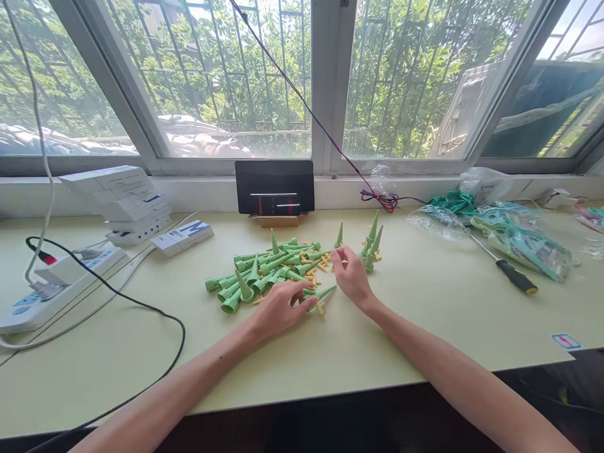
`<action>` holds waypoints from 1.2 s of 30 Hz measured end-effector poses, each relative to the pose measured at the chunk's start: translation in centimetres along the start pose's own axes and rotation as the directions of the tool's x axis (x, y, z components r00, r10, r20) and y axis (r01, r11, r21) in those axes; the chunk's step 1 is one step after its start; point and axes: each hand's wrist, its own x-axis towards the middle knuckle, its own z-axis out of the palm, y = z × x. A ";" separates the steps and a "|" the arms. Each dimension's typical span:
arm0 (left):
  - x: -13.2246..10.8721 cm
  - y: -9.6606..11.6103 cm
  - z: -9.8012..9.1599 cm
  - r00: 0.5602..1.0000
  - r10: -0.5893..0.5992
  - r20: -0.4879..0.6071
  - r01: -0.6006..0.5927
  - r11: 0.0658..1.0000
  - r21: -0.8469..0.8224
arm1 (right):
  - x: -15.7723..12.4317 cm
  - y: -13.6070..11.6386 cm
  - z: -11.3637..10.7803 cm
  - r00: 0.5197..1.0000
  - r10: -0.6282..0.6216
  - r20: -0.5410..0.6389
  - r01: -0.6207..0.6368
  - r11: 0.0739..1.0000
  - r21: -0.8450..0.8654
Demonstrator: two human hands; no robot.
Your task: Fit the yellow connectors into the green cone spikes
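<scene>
My left hand [283, 304] is closed at the near edge of a pile of green plastic cone spikes [276, 270], thumb and fingers on one green cone spike [325, 292] whose tip points right. A small yellow valve piece [320, 308] shows beside that spike. My right hand [353, 277] is pinched among the small yellow pieces [311, 272] right of the pile; what its fingertips hold is hidden. Just beyond it one cone [340, 234] points upward. Several upright spikes with yellow pieces [372, 245] stand together right of my right hand.
A black tablet [274, 179] leans by the window behind the pile. White boxes [127, 201], a power strip [66, 289] and a black cable [141, 306] lie left. At right are a screwdriver [514, 275] and bagged green items [528, 236]. The table's front edge is near my forearms.
</scene>
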 end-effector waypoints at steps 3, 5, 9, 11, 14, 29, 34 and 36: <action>0.1 0.0 0.1 1.000 0.004 0.004 -0.004 0.999 0.041 | -0.1 0.0 0.1 0.999 0.001 0.040 0.000 1.000 -0.028; 0.1 0.0 0.1 1.000 0.012 0.001 -0.012 0.998 0.059 | -0.1 0.0 0.2 0.998 -0.006 0.063 0.009 0.999 -0.049; 0.2 -0.1 0.1 0.998 0.057 0.008 -0.057 0.995 0.076 | -0.1 0.1 0.3 0.995 -0.035 0.093 0.045 0.993 -0.107; 0.2 -0.1 0.1 0.997 0.074 0.016 -0.075 0.993 0.090 | -0.1 0.2 0.2 0.994 -0.037 0.101 0.050 0.990 -0.128; 0.3 -0.1 0.0 0.996 0.088 0.018 -0.090 0.990 0.104 | 0.0 0.4 0.2 0.993 -0.035 0.110 0.051 0.989 -0.138; 1.2 -0.9 -1.7 0.896 -0.319 -0.309 0.186 0.901 -0.393 | -1.2 -0.7 0.4 0.951 -0.231 0.207 0.255 0.962 -0.096; 1.4 -1.1 -1.8 0.859 -0.386 -0.337 0.182 0.844 -0.504 | -3.1 -1.7 1.6 0.819 -0.459 0.345 0.526 0.840 -0.131; 1.5 -1.2 -1.8 0.844 -0.401 -0.355 0.179 0.836 -0.519 | -3.8 -2.0 2.0 0.741 -0.526 0.418 0.628 0.763 -0.153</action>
